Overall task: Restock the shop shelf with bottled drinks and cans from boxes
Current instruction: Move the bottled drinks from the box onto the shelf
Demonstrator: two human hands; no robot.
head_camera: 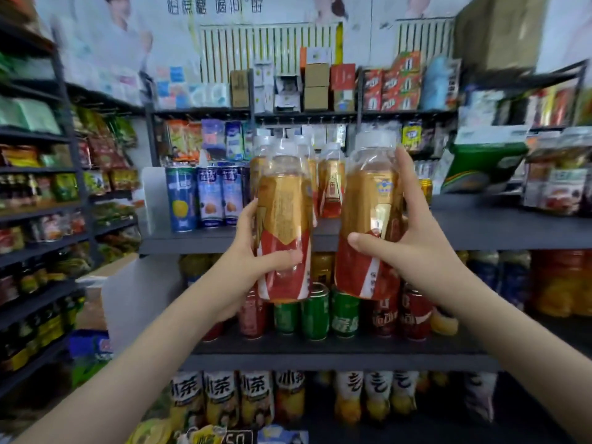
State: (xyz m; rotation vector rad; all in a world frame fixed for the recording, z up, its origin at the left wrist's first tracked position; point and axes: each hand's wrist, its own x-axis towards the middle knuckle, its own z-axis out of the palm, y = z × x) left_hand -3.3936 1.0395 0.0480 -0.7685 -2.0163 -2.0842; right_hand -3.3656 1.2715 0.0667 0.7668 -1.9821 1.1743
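I hold two tall bottles with gold and red labels and white caps, upright in front of the grey shelf [480, 225]. My left hand [253, 261] grips the left bottle [283, 219] low on its label. My right hand [413, 238] grips the right bottle [368, 219], thumb across its lower front and fingers up its side. Behind them, several bottles of the same kind [331, 187] stand on the shelf. To the right of those the shelf board is bare.
Blue cans [208, 197] stand on the same shelf at the left. Green and red cans [315, 312] fill the shelf below, and bottled teas [221, 398] the one under that. Snack racks line the left wall. An open cardboard box [96, 277] sits at the lower left.
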